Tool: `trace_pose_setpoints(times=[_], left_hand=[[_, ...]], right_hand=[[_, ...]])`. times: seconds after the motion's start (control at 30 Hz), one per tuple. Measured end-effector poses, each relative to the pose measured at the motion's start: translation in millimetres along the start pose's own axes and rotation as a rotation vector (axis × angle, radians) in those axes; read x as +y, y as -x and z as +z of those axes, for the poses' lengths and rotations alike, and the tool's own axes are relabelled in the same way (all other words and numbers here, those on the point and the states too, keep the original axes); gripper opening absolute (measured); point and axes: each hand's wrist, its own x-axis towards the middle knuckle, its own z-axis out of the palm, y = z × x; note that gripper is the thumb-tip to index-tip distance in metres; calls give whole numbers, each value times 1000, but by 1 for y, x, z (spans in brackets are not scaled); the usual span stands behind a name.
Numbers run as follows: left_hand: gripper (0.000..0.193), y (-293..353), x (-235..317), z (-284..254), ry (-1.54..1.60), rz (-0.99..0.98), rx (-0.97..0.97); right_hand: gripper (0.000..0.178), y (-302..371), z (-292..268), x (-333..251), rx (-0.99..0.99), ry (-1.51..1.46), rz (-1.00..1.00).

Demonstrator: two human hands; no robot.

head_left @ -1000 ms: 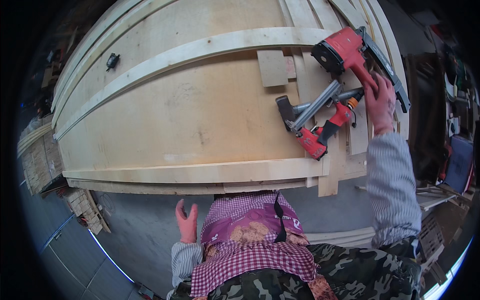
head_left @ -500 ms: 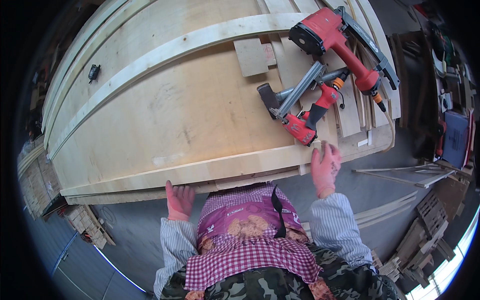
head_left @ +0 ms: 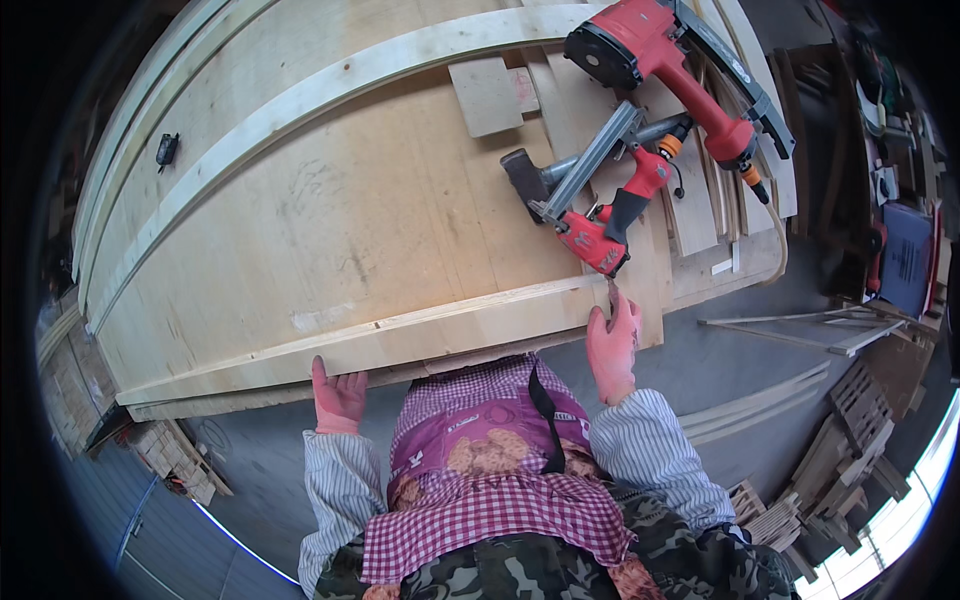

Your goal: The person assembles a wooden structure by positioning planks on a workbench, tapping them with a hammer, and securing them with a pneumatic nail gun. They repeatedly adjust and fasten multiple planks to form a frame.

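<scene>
A long pale wooden strip [head_left: 470, 328] lies along the near edge of a large wooden panel [head_left: 390, 210], its layered upper edge showing. My left hand [head_left: 340, 400], in a pink glove, holds the strip's near side left of its middle, thumb on the face and fingertips partly hidden at the lower edge. At the strip's right end my right hand [head_left: 614, 350], also gloved in pink, is closed around it with the thumb in front. Just beyond that hand rests a small red nail gun [head_left: 597, 243]. A hammer [head_left: 525, 185] lies partly beneath it.
A larger red nail gun [head_left: 650, 50] with an air hose [head_left: 780, 240] lies at the far right on loose wooden strips. A small black object [head_left: 167, 151] sits at far left. Another long batten [head_left: 350, 68] crosses the panel. Wood scraps [head_left: 850, 470] are piled on the floor at right.
My right hand has shifted left and nearer to me, along with the strip's right end. The strip has tilted so more of its layered edge shows. My left hand stays at its near side.
</scene>
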Motion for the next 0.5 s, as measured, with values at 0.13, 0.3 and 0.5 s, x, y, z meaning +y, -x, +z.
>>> trace_pose_setpoints(times=[0.13, 0.3, 0.5], left_hand=[[82, 3, 4, 2, 4, -2, -7], [81, 0, -1, -1, -22, 47, -13], [86, 32, -41, 28, -1186, 1147, 299]], right_hand=[[39, -6, -1, -3, -44, -9, 12], [41, -11, -5, -1, -81, -75, -9], [41, -16, -5, 5, -108, -271, 21]])
